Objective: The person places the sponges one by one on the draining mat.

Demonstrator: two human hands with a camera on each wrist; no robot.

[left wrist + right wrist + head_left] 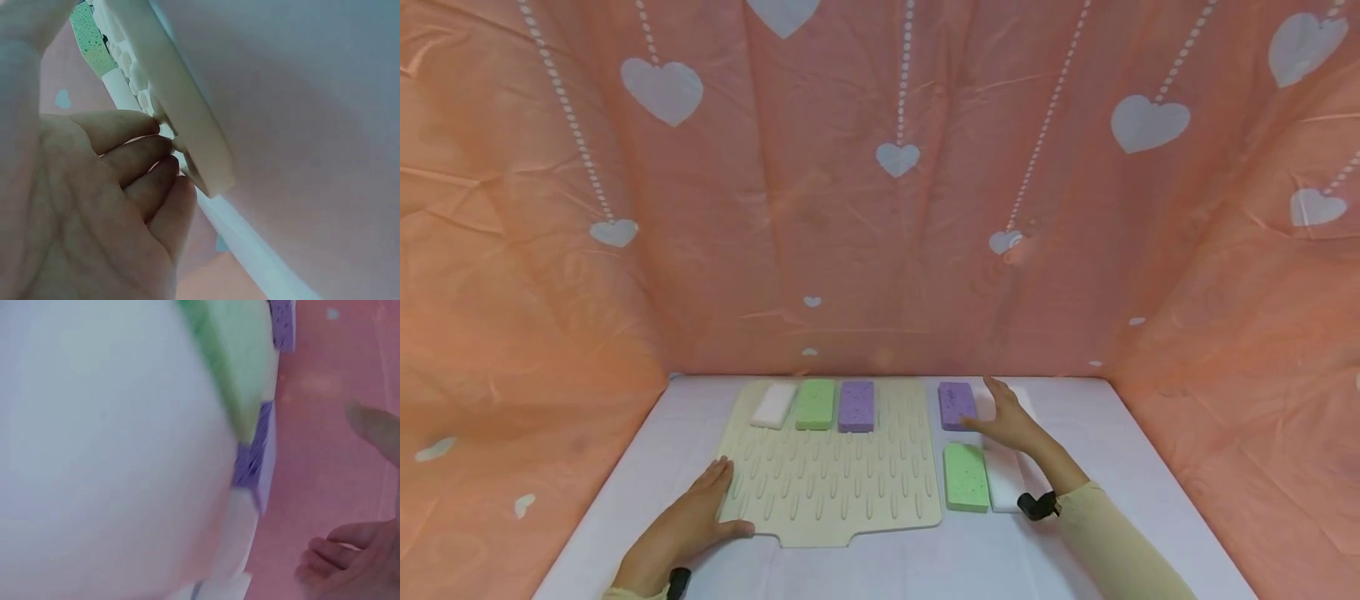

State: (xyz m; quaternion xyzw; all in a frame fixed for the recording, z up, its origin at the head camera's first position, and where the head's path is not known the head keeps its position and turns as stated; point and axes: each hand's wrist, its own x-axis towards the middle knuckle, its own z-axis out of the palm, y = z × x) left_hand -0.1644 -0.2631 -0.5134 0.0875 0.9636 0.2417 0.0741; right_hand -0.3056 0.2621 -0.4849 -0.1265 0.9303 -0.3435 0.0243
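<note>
A cream board with raised ridges lies on the table. My left hand rests along its left edge, fingers on the side and thumb by the near corner; the left wrist view shows fingertips at the board's rim. On the board's far part sit a white sponge, a green sponge and a purple sponge in a row. To the right, my right hand hovers with fingers spread beside a second purple sponge, holding nothing. Nearer lie another green sponge and a partly covered white sponge.
A white cloth covers the table. Pink fabric with white hearts rises behind the table and on both sides. Another white piece shows partly behind my right hand.
</note>
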